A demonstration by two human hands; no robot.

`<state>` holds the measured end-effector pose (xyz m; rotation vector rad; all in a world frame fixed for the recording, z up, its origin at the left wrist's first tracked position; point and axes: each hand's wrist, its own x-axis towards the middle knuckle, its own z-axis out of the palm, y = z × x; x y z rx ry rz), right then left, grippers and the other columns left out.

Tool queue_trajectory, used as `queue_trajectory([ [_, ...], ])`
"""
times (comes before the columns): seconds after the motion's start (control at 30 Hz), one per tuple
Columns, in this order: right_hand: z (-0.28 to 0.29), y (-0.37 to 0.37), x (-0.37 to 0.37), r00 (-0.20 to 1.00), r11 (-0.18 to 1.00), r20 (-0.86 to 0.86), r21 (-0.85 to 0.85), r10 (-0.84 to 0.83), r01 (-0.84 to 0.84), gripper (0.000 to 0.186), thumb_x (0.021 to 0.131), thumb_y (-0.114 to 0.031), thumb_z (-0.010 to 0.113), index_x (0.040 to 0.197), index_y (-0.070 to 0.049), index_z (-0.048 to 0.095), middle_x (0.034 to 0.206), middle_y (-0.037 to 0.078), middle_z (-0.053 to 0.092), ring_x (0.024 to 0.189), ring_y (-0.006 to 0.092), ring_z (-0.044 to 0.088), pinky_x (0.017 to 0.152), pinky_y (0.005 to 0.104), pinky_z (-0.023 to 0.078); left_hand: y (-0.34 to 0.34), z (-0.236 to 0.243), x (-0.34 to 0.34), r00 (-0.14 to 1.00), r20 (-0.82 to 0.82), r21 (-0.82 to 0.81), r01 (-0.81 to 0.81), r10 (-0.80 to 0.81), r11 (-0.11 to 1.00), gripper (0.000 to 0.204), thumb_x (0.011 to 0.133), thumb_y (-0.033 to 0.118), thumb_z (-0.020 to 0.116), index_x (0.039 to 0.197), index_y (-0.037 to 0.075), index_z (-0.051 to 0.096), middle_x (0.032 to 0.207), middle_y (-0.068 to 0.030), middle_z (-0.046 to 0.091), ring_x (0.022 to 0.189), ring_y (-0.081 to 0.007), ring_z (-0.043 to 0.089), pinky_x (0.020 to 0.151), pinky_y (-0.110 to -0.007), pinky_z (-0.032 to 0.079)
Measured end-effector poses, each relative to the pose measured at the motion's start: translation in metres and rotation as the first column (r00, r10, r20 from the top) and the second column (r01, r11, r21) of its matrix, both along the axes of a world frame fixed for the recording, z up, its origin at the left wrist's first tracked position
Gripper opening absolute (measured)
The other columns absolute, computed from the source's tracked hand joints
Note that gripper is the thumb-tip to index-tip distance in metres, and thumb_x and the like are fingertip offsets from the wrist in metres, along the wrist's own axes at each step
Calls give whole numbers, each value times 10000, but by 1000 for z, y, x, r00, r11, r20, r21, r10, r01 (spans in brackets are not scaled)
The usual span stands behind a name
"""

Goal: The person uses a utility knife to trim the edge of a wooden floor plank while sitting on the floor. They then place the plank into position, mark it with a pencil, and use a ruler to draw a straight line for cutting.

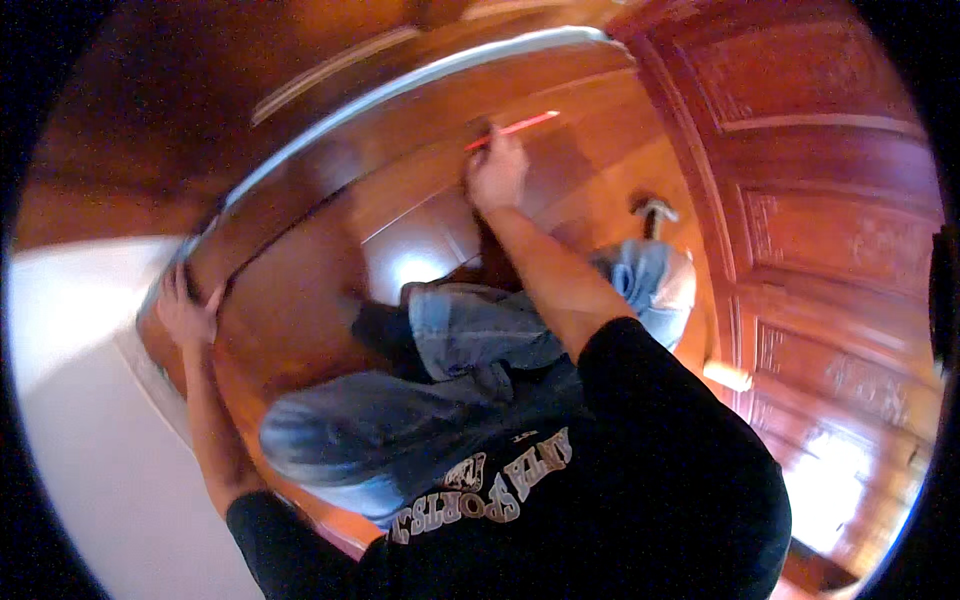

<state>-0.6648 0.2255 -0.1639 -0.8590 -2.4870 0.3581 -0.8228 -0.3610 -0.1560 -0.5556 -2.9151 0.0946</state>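
Note:
My right hand (497,175) is closed around a slim red pencil (530,123), its pale end pointing away to the right. Below that hand lie brown wooden floorboards (420,200). At the left, my left hand (187,310) presses with spread fingers on the end of a long board (290,205) by the white wall; it holds nothing. A dark gap runs between this board and the boards nearer me. Beside my right knee, a hammer (655,212) rests on the floor.
A whitish strip (400,85) runs along the far side of the long board. White wall (80,380) stands at the left, and carved reddish wooden panels (800,150) rise at the right. A small pale block (727,376) lies by the panels. My bent legs (470,330) take up the middle.

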Motion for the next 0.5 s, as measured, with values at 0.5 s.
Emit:
queue_trajectory([
  [0.5,46,8,-23,912,981,-406,-194,-63,-18,375,967,-47,631,1342,-56,629,1212,182,713,1174,389,659,1057,475,494,-35,18,36,999,-38,-2,38,-38,999,1014,848,775,706,1558,69,545,1526,-225,582,1425,-448,515,1175,-580,409],
])
